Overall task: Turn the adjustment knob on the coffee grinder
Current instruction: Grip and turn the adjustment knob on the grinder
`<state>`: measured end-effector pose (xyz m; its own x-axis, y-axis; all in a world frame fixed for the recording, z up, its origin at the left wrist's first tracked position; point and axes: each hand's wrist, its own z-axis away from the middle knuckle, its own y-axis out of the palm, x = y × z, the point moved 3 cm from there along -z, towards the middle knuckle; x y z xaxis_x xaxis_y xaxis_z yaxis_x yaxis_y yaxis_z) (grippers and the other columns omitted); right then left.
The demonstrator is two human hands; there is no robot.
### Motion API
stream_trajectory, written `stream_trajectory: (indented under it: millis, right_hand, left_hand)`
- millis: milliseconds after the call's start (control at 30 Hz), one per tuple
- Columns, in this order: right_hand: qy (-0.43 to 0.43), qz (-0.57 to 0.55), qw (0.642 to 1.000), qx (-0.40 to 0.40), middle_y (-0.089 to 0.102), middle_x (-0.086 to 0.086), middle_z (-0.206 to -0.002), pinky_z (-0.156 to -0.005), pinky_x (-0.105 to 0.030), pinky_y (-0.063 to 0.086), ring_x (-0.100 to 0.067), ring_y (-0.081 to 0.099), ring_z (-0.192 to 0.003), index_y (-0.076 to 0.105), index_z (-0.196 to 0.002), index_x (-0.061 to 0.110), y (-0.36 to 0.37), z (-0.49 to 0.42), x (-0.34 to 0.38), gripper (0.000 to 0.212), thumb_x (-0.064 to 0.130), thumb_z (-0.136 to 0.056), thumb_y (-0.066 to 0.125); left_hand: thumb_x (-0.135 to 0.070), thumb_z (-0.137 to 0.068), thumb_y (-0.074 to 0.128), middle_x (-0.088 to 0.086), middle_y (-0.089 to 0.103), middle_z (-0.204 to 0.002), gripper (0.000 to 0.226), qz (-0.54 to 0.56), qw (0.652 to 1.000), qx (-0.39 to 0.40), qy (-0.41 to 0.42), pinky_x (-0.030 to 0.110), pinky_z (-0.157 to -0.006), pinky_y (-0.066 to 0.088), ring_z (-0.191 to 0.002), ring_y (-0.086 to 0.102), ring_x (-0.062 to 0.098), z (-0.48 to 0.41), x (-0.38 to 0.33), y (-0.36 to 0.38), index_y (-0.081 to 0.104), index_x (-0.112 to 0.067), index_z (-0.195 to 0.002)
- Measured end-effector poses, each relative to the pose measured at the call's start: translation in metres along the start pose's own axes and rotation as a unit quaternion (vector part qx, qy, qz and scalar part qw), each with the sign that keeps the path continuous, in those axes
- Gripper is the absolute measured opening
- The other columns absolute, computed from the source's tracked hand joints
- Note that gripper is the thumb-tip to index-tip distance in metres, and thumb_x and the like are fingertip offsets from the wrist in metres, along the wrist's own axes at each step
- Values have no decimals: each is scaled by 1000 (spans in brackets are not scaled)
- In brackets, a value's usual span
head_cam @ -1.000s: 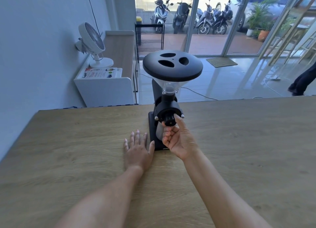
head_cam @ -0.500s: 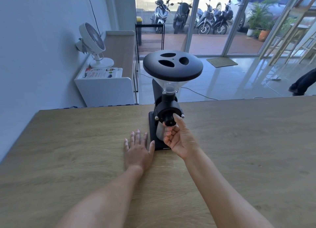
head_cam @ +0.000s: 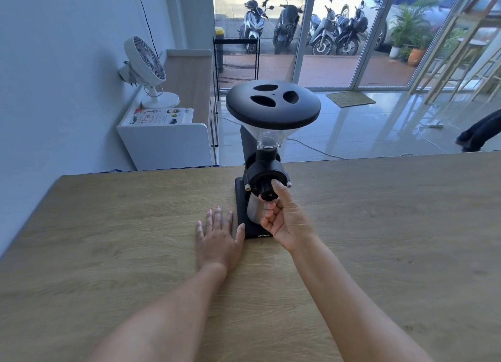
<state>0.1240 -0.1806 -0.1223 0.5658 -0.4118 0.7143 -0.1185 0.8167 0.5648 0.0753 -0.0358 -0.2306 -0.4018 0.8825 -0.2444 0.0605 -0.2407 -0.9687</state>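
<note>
You are pinching the adjustment knob (head_cam: 266, 191) with your right hand (head_cam: 284, 220), mid-turn; left hand (head_cam: 218, 239) lying flat, fingers spread, near the coffee grinder (head_cam: 271, 144). Next, be rotating steadily.

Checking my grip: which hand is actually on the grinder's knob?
The right hand, pinching the adjustment knob; the left hand lies flat on the wooden table.

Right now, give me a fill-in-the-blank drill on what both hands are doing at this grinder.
1. The right hand pinches the adjustment ____ of the coffee grinder.
2. The left hand lies ____ on the wooden table.
3. The grinder's hopper lid is coloured ____.

Missing words: knob; flat; black
</note>
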Motion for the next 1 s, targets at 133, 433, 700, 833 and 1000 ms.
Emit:
stream_trajectory:
  millis: [133,433,700,833,1000]
  right_hand:
    - [-5,2,1000,-4,48,5,-54,-51,-22,42,-8,45,-45,69,-80,12,0,1,0,38,46,-67,79]
    - [-4,11,1000,12,53,-1,-61,-53,-26,49,-12,53,-50,66,-98,5,0,3,-4,50,49,-76,73]
    - [19,-34,994,100,61,-3,-71,-61,-28,48,-14,56,-60,71,-109,3,0,9,-7,49,45,-87,61]
    - [11,-29,995,90,57,-1,-68,-58,-26,47,-12,54,-57,72,-102,4,0,8,-6,45,45,-86,63]
    - [14,-21,998,62,54,3,-61,-52,-22,46,-7,51,-50,72,-97,4,0,5,-6,45,46,-79,68]
  left_hand:
    - [-64,-92,-1,0,0,-165,70,-3,1000,2,1,47,-122,-4,-150,-10,20,0,0,0,7,-34,-154]
    - [-63,-93,0,0,-1,-165,69,-5,1000,7,3,46,-122,-4,-150,-10,19,2,-1,-3,6,-34,-155]
    - [-64,-93,1,0,0,-165,69,-11,1000,4,1,47,-122,-3,-151,-9,19,0,0,-1,6,-34,-155]
    - [-64,-93,0,0,1,-165,69,-9,1000,3,1,47,-122,-3,-151,-8,19,0,0,0,7,-34,-154]
    - [-64,-92,0,0,0,-165,70,-7,1000,2,0,47,-122,-3,-151,-8,19,0,0,0,7,-34,-155]
